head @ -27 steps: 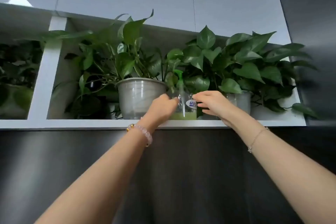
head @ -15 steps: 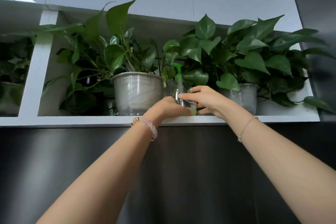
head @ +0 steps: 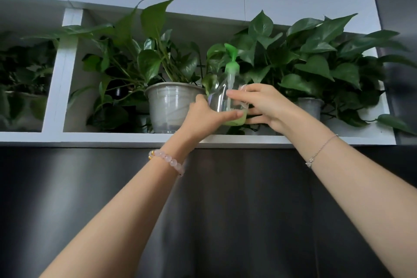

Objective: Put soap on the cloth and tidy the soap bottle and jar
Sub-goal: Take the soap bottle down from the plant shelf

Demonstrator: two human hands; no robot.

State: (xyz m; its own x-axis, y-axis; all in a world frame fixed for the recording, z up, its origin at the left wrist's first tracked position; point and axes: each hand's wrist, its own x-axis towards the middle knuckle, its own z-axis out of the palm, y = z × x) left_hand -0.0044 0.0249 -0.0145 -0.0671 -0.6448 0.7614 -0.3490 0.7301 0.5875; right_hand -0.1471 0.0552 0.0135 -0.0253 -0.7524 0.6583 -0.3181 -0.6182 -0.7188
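A clear soap bottle [head: 222,97] with a green pump top and a little green soap at its bottom is held tilted just above the white shelf ledge [head: 135,139], between two plant pots. My left hand [head: 208,115] grips its lower left side, thumb under the base. My right hand [head: 264,106] holds its right side, fingers across the front. No cloth or jar is in view.
A grey pot [head: 173,106] with a leafy plant stands left of the bottle. A second potted plant [head: 309,106] stands right of it. A white shelf divider [head: 61,74] rises at left. Below the ledge is a dark glossy wall [head: 225,210].
Both hands closed on the bottle and lifted it off the ledge, tilting it left. Its pump top now stands higher among the leaves.
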